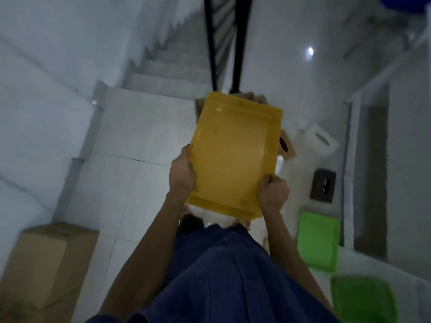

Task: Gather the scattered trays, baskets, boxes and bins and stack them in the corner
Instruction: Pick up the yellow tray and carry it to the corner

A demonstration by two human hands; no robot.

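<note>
A yellow plastic tray [233,155] is held in front of me above the tiled floor, its flat face toward the camera. My left hand [183,174] grips its left edge and my right hand [271,192] grips its lower right corner. Behind the tray, brown boxes [288,145] partly show near the foot of the stairs. On the floor to the right lie a white box [320,139], a dark box [323,185] and two green trays [318,241] [362,299].
A cardboard box [46,259] stands at the lower left. Stairs [168,73] with a black railing [224,43] rise ahead. A doorway [370,169] opens on the right wall. White floor tiles [130,141] spread between wall and stairs.
</note>
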